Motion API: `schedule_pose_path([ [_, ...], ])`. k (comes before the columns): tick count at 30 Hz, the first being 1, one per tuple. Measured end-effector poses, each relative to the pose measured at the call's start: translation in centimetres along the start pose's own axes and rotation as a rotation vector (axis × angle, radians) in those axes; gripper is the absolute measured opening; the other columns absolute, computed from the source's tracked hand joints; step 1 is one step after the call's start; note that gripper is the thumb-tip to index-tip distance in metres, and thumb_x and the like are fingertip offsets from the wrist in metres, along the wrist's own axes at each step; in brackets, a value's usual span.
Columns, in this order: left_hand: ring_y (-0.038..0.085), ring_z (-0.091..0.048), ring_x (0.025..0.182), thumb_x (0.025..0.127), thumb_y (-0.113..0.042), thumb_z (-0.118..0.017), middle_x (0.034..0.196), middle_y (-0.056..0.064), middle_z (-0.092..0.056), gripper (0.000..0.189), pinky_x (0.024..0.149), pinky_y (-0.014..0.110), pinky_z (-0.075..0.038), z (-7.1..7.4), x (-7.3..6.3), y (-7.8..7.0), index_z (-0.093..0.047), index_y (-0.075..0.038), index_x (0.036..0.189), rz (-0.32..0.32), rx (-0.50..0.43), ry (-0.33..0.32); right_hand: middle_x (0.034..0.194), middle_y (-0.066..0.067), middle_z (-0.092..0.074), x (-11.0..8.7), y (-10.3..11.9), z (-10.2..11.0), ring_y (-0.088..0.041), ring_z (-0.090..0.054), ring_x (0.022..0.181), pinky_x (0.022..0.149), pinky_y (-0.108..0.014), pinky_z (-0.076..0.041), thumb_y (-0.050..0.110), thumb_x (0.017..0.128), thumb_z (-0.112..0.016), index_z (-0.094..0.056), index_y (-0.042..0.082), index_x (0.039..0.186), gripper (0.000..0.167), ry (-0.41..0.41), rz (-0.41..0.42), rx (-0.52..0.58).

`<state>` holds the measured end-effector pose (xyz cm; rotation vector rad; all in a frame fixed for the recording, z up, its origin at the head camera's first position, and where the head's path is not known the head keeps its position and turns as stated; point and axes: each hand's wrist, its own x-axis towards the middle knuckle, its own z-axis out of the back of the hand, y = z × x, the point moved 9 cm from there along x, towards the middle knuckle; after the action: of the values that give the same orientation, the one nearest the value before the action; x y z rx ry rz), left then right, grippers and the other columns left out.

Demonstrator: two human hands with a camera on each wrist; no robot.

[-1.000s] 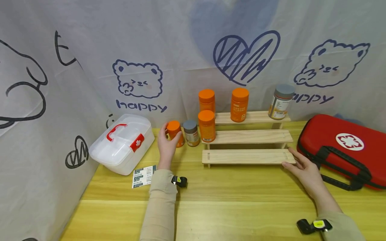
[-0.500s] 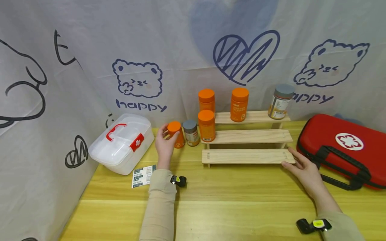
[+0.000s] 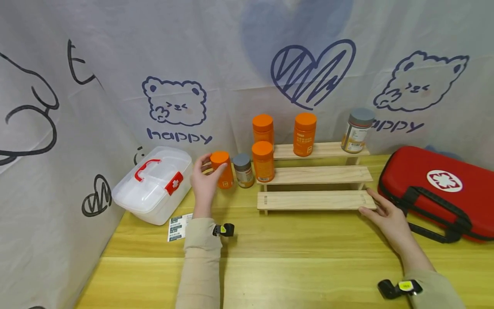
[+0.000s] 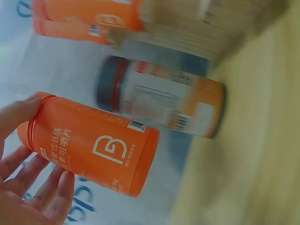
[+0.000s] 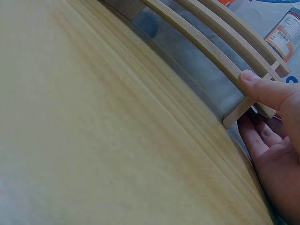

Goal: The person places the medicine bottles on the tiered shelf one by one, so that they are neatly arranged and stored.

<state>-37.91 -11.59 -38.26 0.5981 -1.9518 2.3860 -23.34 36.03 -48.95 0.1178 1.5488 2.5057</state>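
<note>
My left hand [image 3: 204,184] grips an orange pill bottle [image 4: 93,145] near its orange cap, thumb on one side and fingers on the other. The bottle is nearly upright, its base close over the table in the left wrist view. Just to its right stands a grey-capped bottle [image 3: 245,174]. A three-step wooden rack [image 3: 316,201] has its right front end pinched by my right hand [image 3: 390,221], with the thumb [image 5: 251,77] on the front board and fingers behind. On the rack's middle step, at the left, is another orange bottle [image 3: 264,165].
Two orange bottles, one of them here [image 3: 305,135], and a grey-capped bottle [image 3: 356,133] stand on the top step. A clear first-aid box [image 3: 154,184] and a printed sheet [image 3: 178,227] lie left. On the right lies a red first-aid bag [image 3: 444,193].
My left hand has closed more around the orange bottle and moved slightly left with it, widening the gap to the grey-capped bottle. The right hand keeps its hold on the rack.
</note>
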Motion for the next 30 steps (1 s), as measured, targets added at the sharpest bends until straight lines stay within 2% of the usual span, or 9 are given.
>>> schedule_pose_path([
  [10, 0.019, -0.055, 0.097, 0.080, -0.026, -0.079, 0.114, 0.004, -0.059, 0.050, 0.087, 0.035, -0.048, 1.3, -1.3, -6.0, -0.060, -0.010, 0.123, -0.157, -0.035, -0.003, 0.151, -0.024, -0.024, -0.1, 0.3, -0.1, -0.047, -0.032, 0.130, 0.074, -0.001, -0.036, 0.039, 0.090, -0.065, -0.024, 0.018, 0.152, 0.078, 0.003, 0.002, 0.010],
  [16, 0.017, -0.056, 0.094, 0.078, -0.023, -0.080, 0.114, 0.004, -0.060, 0.048, 0.084, 0.034, -0.049, 1.1, -2.6, -9.2, -0.062, -0.010, 0.120, -0.253, -0.062, 0.031, 0.148, -0.026, -0.030, -0.1, 0.4, 0.1, -0.046, -0.033, 0.130, 0.074, -0.001, -0.036, 0.039, 0.090, -0.065, -0.024, 0.017, 0.152, 0.078, -0.002, 0.005, 0.013],
  [19, 0.018, -0.056, 0.095, 0.079, -0.018, -0.079, 0.115, 0.006, -0.059, 0.047, 0.085, 0.036, -0.049, 0.4, -3.3, -10.3, -0.061, -0.008, 0.121, -0.265, -0.062, 0.067, 0.148, -0.026, -0.030, -0.1, 0.5, 0.1, -0.046, -0.033, 0.130, 0.074, -0.001, -0.036, 0.039, 0.090, -0.065, -0.024, 0.017, 0.152, 0.078, -0.003, 0.006, 0.017],
  [23, 0.025, -0.056, 0.097, 0.079, -0.009, -0.078, 0.117, 0.014, -0.058, 0.047, 0.085, 0.043, -0.049, -1.2, -4.3, -11.4, -0.060, -0.001, 0.122, -0.291, -0.054, 0.128, 0.147, -0.027, -0.031, -0.1, 0.6, 0.2, -0.046, -0.032, 0.130, 0.074, -0.001, -0.036, 0.039, 0.090, -0.065, -0.025, 0.017, 0.152, 0.078, -0.006, 0.004, 0.022],
  [26, 0.027, -0.057, 0.095, 0.078, -0.008, -0.079, 0.113, 0.016, -0.059, 0.046, 0.081, 0.046, -0.050, -2.7, -5.2, -12.2, -0.061, 0.001, 0.119, -0.346, -0.061, 0.175, 0.148, -0.027, -0.030, -0.1, 0.5, 0.1, -0.046, -0.032, 0.130, 0.074, -0.001, -0.036, 0.038, 0.090, -0.065, -0.025, 0.017, 0.152, 0.077, -0.002, 0.006, 0.022],
  [30, 0.023, -0.059, 0.091, 0.076, -0.013, -0.082, 0.107, 0.012, -0.060, 0.046, 0.075, 0.043, -0.052, -5.0, -6.5, -12.9, -0.064, -0.003, 0.116, -0.418, -0.078, 0.240, 0.148, -0.027, -0.029, -0.1, 0.4, 0.0, -0.046, -0.032, 0.130, 0.075, -0.001, -0.037, 0.037, 0.090, -0.065, -0.025, 0.017, 0.152, 0.076, 0.001, 0.015, 0.026],
])
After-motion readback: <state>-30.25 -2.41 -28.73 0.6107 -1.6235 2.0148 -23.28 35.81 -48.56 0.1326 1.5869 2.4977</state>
